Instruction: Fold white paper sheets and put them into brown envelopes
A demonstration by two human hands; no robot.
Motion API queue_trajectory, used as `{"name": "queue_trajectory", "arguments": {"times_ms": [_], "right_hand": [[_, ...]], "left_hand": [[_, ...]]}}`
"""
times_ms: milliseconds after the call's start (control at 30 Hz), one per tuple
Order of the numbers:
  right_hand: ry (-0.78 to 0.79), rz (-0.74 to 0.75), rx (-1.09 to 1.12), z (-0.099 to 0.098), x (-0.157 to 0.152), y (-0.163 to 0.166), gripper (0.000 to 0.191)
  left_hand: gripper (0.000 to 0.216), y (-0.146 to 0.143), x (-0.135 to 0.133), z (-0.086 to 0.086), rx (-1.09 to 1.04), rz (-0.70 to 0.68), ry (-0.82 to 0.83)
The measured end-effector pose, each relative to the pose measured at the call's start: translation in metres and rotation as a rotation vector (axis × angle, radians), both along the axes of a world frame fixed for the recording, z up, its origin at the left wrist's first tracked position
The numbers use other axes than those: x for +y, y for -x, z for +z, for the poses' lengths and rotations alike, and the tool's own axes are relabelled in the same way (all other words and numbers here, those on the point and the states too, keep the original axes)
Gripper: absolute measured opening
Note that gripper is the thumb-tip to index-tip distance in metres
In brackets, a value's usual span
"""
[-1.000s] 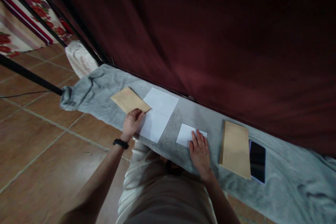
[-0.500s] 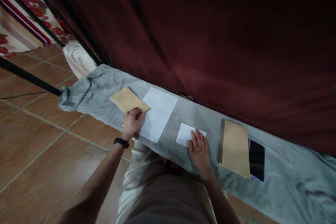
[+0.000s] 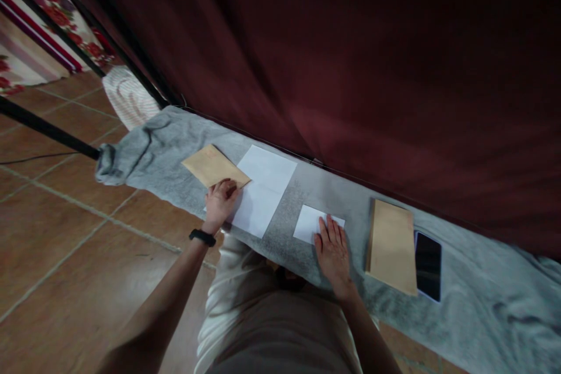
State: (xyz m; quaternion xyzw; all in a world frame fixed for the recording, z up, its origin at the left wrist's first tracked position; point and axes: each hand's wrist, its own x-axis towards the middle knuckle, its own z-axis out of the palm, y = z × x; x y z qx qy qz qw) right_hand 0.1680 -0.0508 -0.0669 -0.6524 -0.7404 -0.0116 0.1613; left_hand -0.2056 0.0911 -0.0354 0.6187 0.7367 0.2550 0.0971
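Observation:
My left hand [image 3: 220, 201], a black band on its wrist, rests with curled fingers on the near left corner of a large white sheet [image 3: 263, 188], right beside a brown envelope [image 3: 213, 165]; whether it pinches the paper is not visible. My right hand [image 3: 333, 248] lies flat, fingers stretched out, on a small folded white paper [image 3: 309, 222]. Everything sits on a grey cloth [image 3: 289, 210] covering a narrow surface.
A stack of brown envelopes [image 3: 391, 243] lies right of my right hand, with a dark phone [image 3: 428, 266] beside it. A dark red curtain [image 3: 350, 70] hangs behind the surface. Tiled floor [image 3: 65, 228] and a black pole [image 3: 44, 128] are on the left.

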Motion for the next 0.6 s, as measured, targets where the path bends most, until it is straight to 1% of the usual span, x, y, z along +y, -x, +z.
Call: {"name": "queue_trajectory", "arguments": {"times_ms": [100, 200, 400, 467, 600], "right_hand": [[0.005, -0.003, 0.011, -0.001, 0.0, 0.0, 0.054], [0.009, -0.001, 0.022, -0.001, 0.0, 0.0, 0.054], [0.014, -0.003, 0.023, -0.001, 0.0, 0.0, 0.054], [0.016, -0.004, 0.019, 0.0, 0.0, 0.0, 0.054], [0.02, 0.002, 0.012, 0.001, 0.0, 0.0, 0.055]], "left_hand": [[0.03, 0.001, 0.002, 0.001, -0.004, -0.005, 0.026], [0.031, 0.0, 0.001, 0.006, 0.048, -0.035, 0.033], [0.028, -0.011, -0.004, 0.022, 0.228, -0.107, 0.063], [0.026, -0.012, -0.003, 0.026, 0.258, -0.128, 0.078], [0.029, -0.009, 0.0, 0.028, 0.269, -0.139, 0.078]]}}
